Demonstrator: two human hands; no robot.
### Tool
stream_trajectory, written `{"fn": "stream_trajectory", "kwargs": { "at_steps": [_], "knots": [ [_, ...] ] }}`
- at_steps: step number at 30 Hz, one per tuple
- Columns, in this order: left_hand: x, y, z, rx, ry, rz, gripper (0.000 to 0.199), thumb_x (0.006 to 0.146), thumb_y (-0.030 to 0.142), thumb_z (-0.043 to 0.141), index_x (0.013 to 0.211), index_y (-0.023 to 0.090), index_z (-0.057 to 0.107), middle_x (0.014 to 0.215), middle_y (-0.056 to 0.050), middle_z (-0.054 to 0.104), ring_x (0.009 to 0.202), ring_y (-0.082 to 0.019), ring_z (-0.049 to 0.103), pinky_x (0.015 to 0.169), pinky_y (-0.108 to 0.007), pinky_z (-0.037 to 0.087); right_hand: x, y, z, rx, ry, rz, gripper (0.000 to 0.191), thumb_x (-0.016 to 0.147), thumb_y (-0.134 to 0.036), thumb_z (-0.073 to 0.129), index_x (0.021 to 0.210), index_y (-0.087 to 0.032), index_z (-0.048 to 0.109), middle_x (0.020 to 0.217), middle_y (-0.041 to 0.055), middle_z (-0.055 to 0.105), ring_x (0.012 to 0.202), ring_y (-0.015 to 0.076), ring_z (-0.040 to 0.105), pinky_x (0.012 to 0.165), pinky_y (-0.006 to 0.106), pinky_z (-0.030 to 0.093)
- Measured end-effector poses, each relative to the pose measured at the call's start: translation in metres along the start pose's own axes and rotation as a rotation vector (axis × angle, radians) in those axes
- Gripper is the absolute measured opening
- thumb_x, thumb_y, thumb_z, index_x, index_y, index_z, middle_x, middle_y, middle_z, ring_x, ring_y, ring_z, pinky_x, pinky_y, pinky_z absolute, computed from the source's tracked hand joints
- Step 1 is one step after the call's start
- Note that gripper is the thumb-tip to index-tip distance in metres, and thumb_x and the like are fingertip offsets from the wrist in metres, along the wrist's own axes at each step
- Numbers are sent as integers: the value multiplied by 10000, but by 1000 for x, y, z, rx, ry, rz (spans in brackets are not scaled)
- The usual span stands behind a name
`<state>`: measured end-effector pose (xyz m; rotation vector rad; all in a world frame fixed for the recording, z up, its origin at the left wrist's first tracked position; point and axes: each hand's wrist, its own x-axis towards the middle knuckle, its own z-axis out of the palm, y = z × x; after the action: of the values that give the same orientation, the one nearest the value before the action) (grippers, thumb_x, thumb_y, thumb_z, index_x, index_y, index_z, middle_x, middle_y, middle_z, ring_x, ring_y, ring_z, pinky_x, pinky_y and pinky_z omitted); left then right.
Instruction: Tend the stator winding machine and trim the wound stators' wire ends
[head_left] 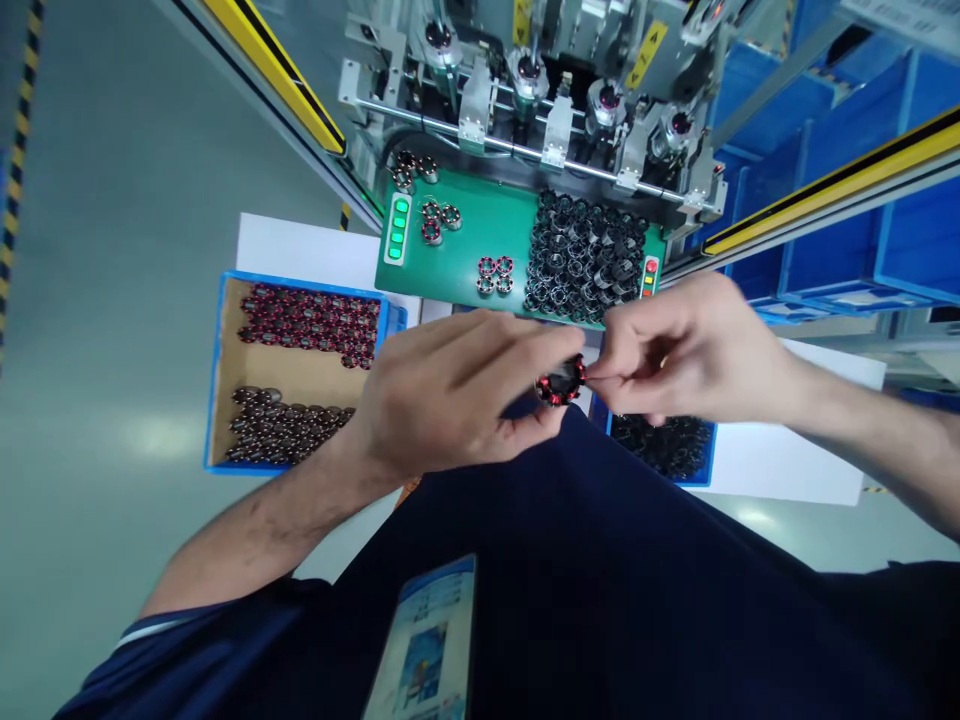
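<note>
Smooth, glossy grey-green flooring (112, 300) filled the left of the head view, edged by black-and-yellow striped tape (16, 190). On the far side stood a machine (555, 130) of bare silvery metal, with round spindles, straight rods and squared blocks. Before it spread a flat green work surface (491, 225), matte and plain. A dense bed of black rings (585, 255) covered its right part; nearer its middle sat a compact square of four red-wound rings (496, 275).

You held one ring (559, 390), dark and toothed with red winding round its rim, in front of your body, between your two hands. Your left hand (457, 390) curved over from the left, its fingers and thumb closed about the ring. Your right hand (675, 350) had thumb and forefinger pinched narrowly together right by the ring's right edge; I could not tell whether a thin strand lay between those tips.

To the left, a blue plastic tray (215, 370) with a brown cardboard-like lining carried red-wound pieces (307, 315) in tight rows on its far side and dark, glinting cylinders (285, 425) on its near side. To the right, partly behind your right hand, another blue tray (713, 455) held a tangle of black parts (660, 450). Your navy cloth top (600, 560) filled the near side.
</note>
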<state>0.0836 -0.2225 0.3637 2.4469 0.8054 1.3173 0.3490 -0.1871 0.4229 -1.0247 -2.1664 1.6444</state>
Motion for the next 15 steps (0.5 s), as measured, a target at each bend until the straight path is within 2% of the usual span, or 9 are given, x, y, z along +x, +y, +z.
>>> {"fn": "stream_trajectory", "kwargs": {
  "at_steps": [2,4,6,10,12,13,15],
  "knots": [
    [-3,3,-5,-107,-49,-182,392,935,274,879,1315,285,783,1143,-24,895,920,-232,881,842,-347,774,-2,-11,-4,-150,58,-56,327,888,-403,1045,729,-306,775,590,-111,665,453,62,490,431,255,415],
    [-7,5,-10,-159,-72,-251,371,942,227,868,1299,291,789,1204,-27,892,1015,-228,886,916,-342,773,-3,-19,-12,-217,82,-107,354,791,-362,1109,727,-290,769,610,-89,675,501,76,530,445,265,421],
    [-11,3,-16,-102,-36,-208,318,991,168,838,1259,337,813,1280,-9,884,1118,-226,879,978,-353,771,-1,-20,-19,-138,45,-93,352,812,-406,1098,807,-262,776,722,-48,767,569,98,632,473,257,485],
    [-18,-5,-27,62,93,29,231,1035,151,839,1133,361,841,1308,26,883,1081,-208,883,968,-335,780,17,-8,-12,285,-202,182,422,987,-616,917,959,-206,817,890,32,862,649,128,746,516,246,578],
    [-21,-8,-32,31,77,93,256,1035,123,831,1122,363,843,1234,42,892,1130,-220,886,1027,-338,774,29,-3,2,312,-278,247,482,1025,-669,850,956,-192,828,835,24,844,607,118,725,501,238,558],
    [-23,-8,-35,14,43,85,276,1039,119,821,1142,374,841,1202,50,892,1162,-227,883,1060,-351,768,34,-2,9,278,-279,230,486,1039,-667,833,932,-193,820,786,7,821,572,105,694,487,232,534],
    [-28,-7,-40,36,-7,9,270,1043,170,822,1216,377,826,1152,45,887,1137,-237,887,1032,-364,773,42,-4,21,131,-190,117,477,1052,-633,828,846,-207,772,695,-29,753,524,81,612,474,223,480]
  ]
}}
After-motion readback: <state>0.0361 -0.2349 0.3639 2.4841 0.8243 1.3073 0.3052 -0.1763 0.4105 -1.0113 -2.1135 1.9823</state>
